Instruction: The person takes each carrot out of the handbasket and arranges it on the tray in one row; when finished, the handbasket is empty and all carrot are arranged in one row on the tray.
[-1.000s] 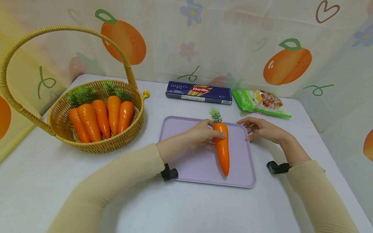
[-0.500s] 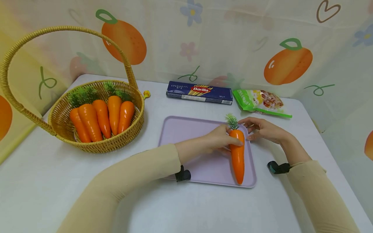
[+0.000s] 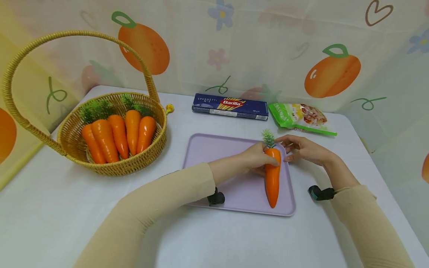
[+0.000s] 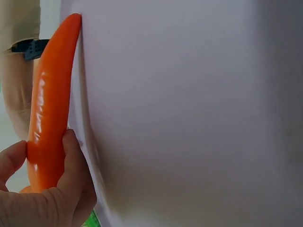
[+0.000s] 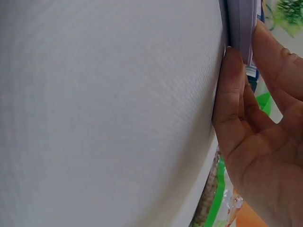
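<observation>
My left hand grips a toy carrot by its thick upper end, below the frizzy green top. The carrot's tip points toward me, over the right part of the lilac tray. In the left wrist view, thumb and fingers close on both sides of the carrot. My right hand is at the tray's far right corner. The right wrist view has its thumb and fingers pinching the edge of the tray.
At the left stands a tall-handled wicker basket with several carrots inside. Behind the tray lie a blue spaghetti box and a green-edged food packet. A patterned curtain hangs at the back.
My left hand has carried the carrot rightward across the tray, mostly in the first half second, with a slight shift back since. The right hand has stayed at the corner.
</observation>
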`<state>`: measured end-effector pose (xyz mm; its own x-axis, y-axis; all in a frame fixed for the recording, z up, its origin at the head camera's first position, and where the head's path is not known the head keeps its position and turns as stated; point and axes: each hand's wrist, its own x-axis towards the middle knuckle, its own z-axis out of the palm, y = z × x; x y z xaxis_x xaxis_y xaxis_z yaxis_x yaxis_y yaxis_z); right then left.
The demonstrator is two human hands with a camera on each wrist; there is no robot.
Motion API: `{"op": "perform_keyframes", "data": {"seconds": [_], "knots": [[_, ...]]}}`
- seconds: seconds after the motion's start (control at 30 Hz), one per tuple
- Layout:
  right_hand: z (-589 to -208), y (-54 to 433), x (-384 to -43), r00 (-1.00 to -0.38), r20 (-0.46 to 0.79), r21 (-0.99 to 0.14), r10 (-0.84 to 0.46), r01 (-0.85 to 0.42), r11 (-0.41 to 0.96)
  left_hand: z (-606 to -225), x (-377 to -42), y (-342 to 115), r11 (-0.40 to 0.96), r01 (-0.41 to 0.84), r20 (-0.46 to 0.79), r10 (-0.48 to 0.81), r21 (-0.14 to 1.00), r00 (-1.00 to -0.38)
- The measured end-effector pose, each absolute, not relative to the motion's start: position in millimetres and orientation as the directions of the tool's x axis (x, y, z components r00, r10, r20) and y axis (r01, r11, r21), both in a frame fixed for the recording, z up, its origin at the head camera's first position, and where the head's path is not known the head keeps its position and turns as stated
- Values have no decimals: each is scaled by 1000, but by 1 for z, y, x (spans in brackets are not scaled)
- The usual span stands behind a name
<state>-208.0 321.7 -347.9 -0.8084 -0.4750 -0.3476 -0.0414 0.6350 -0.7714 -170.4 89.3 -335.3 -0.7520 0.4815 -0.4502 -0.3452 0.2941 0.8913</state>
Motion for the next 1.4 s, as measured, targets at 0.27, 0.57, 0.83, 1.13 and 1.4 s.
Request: {"op": "perform_keyframes", "data": {"seconds": [0.27, 0.57, 0.83, 1.13, 1.4], "knots": [[-348, 321, -208, -816, -341, -748, -468, -66, 660, -343, -165, 91, 352, -334, -471, 447, 874, -761], [-349, 322, -208, -818, -347, -743, -459, -60, 667, -340, -164, 95, 408, -319, -476, 377, 855, -794], [-351, 324, -209, -814, -345, -760, -467, -50, 648, -339, -163, 94, 382, -343, -484, 378, 858, -789], [-350, 324, -208, -815, -376, -761, -440, 1, 649, -343, -164, 93, 335, -371, -485, 385, 866, -785], [-349, 323, -209, -815, -372, -761, -444, -5, 648, -342, -166, 89, 324, -374, -485, 411, 869, -772]]}}
